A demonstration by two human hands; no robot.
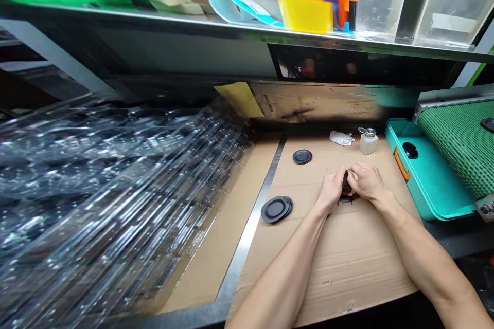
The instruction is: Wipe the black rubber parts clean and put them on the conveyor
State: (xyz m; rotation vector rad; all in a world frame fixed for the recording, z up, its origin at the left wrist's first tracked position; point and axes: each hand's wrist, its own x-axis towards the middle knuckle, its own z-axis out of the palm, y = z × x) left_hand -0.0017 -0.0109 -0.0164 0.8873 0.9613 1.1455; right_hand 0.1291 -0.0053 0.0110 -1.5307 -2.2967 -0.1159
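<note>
Both hands work close together over the cardboard (328, 288), on the near side of the bottle (368, 145) and a little left of it. The left hand (331, 190) grips a dark part (346, 183), its fingers closed against the part's left side. The right hand (366, 181) has its fingers curled onto the same part from the right; the fingers hide most of the part, so its shape is hard to tell.

Just left of the bottle lies a crumpled white cloth (341, 138). Farther left sits a small black disc stack (302, 157), and to the left and nearer the person, a larger disc stack (276, 209). Right of the bottle stands the teal bin (428, 200), holding a black piece (409, 150); beyond it to the right runs the green belt (459, 133). Clear trays (116, 205) are piled well left of the bottle, blurred.
</note>
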